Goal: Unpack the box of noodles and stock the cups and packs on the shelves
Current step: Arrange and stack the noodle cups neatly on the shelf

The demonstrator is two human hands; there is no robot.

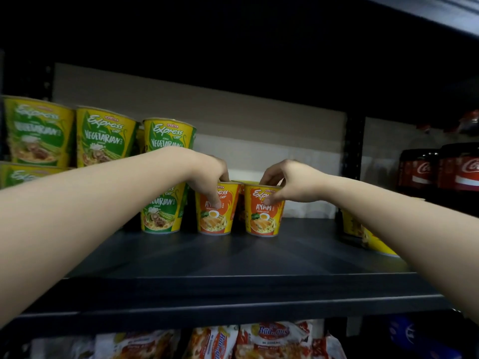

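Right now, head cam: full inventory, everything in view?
Ayam noodle cups: two in front, orange and yellow, mid shelf, side by side with a gap; at least one more behind them, mostly hidden.
Vegetarian noodle cups: at least five, green and yellow, left of the Ayam cups, stacked two high.
Yellow cups: at least two, right end of the shelf, partly behind the right forearm.
Shelf: one, dark grey.
Cola bottles: two, dark with red labels, next bay to the right.
Noodle packs: several, white and red, shelf below.
Left hand: grips the left Ayam cup at its rim.
Right hand: grips the right Ayam cup at its rim.
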